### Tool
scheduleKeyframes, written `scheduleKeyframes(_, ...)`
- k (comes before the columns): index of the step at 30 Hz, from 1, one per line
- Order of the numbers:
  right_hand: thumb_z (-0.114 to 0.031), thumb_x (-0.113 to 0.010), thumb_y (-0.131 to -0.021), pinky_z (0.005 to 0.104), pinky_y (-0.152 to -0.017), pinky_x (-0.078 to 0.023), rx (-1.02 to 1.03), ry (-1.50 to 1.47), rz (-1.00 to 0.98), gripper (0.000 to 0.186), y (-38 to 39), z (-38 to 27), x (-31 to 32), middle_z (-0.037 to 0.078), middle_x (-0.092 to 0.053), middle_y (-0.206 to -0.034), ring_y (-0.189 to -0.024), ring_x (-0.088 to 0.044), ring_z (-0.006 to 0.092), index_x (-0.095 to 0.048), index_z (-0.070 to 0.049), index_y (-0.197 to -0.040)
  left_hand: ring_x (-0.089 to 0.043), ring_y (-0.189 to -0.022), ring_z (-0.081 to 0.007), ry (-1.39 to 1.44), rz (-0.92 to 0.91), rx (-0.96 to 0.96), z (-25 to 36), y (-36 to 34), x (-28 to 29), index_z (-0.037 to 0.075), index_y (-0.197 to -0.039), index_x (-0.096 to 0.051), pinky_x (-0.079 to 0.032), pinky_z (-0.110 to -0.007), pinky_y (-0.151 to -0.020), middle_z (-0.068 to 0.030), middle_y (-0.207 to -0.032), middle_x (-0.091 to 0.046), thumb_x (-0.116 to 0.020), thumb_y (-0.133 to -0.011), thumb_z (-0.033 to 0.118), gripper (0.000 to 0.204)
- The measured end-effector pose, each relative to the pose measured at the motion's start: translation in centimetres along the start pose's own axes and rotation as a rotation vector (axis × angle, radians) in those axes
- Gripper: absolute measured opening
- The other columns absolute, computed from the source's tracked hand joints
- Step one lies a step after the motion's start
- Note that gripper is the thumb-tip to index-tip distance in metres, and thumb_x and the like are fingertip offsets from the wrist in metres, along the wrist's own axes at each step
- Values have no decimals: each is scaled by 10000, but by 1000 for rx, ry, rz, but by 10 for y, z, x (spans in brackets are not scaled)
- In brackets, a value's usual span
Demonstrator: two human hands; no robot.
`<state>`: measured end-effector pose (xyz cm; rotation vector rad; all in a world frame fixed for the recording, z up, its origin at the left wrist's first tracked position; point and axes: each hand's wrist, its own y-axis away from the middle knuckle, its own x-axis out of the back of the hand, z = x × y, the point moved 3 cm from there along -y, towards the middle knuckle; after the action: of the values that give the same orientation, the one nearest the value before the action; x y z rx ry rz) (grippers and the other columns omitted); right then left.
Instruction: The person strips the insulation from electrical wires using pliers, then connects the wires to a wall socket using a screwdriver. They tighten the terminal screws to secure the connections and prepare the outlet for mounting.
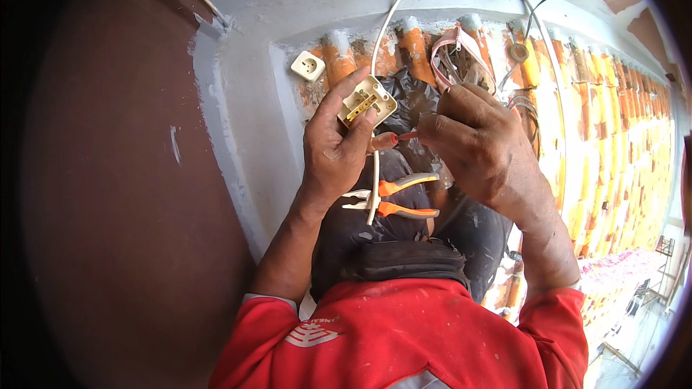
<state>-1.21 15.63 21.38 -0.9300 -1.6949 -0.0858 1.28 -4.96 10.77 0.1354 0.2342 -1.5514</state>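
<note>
My left hand point(335, 140) grips the cream base of an electrical socket point(369, 102), its brass contacts facing up. The thumb lies over its lower edge. Close on the right, my right hand point(479, 140) is curled shut around a thin tool with a red shaft point(407, 135), perhaps a screwdriver; its handle is hidden in the fist. The shaft points at a left fingertip, below the socket base. A white cable point(393, 11) comes down from above, passes behind the base and ends over my lap. Pliers with orange and grey handles point(407, 209) lie on my lap, jaws by the cable end.
A cream socket cover point(308, 65) rests on the tiles at the left. Beyond my hands are a black plastic bag point(414, 97) and a pink-edged zip pouch point(461, 57). Roof tiles point(605, 144) spread to the right; a brown wall point(130, 173) rises at the left.
</note>
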Motion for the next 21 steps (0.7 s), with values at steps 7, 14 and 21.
scheduleKeyframes(7,-27,-793,-768,429,-734,-564,136,-35,-40,198,-6,12,-7,74,-642,-942,-875,-670,297,-736,-40,-958,-676,-1227,-160,66,-77,143,10,-6,-8,5,-1635,-489,-725,-370,-956,-135,-1457,-612,-566,-1140,-5,502)
scheduleKeyframes(14,-90,-759,-782,433,-739,-553,220,-64,-43,219,1,17,-18,87,-602,-909,-874,-653,305,-763,-10,-986,-571,-620,3,-13,37,-37,-8,-4,-13,18,-1617,-536,-492,-168,-480,-38,-1082,-747,-629,-1140,82,490)
scheduleKeyframes(21,-126,-767,-752,399,-739,-572,280,-24,-68,248,0,17,-20,74,-615,-934,-892,-663,279,-762,-7,-970,-549,-622,17,27,-71,217,-6,-5,-12,27,-1611,-551,-450,-165,-475,-7,-1061,-726,-640,-1141,109,485)
